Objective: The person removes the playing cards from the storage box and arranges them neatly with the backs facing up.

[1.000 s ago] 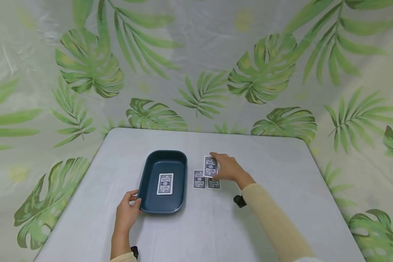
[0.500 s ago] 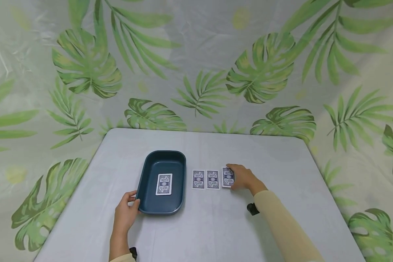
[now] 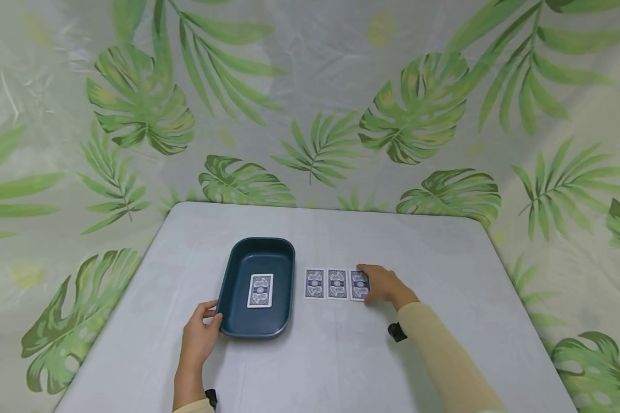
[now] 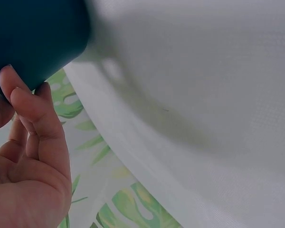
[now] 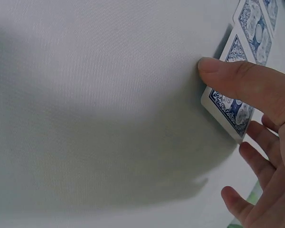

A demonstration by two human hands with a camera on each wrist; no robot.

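Observation:
My left hand (image 3: 200, 332) grips the lower left corner of a dark blue tray (image 3: 254, 329); in the left wrist view, thumb and fingertips pinch the wall of the tray (image 4: 35, 40). One blue-backed playing card (image 3: 260, 291) lies inside it. To the right of the tray, a left card (image 3: 314, 284) and a middle card (image 3: 337, 284) lie face down side by side. My right hand (image 3: 387, 285) holds a third playing card (image 3: 359, 285) at the row's right end. In the right wrist view, the thumb crosses this card (image 5: 230, 111), with fingers at its opposite edge.
A white cloth-covered table (image 3: 310, 367) carries everything, its far edge meeting a leaf-patterned backdrop (image 3: 315, 149). Dark wrist devices sit at both sleeves, the right sleeve (image 3: 444, 355) reaching over the table's right side.
My right hand has carried its card rightward from above the other cards, then down toward me into line beside them. My left hand stays at the tray.

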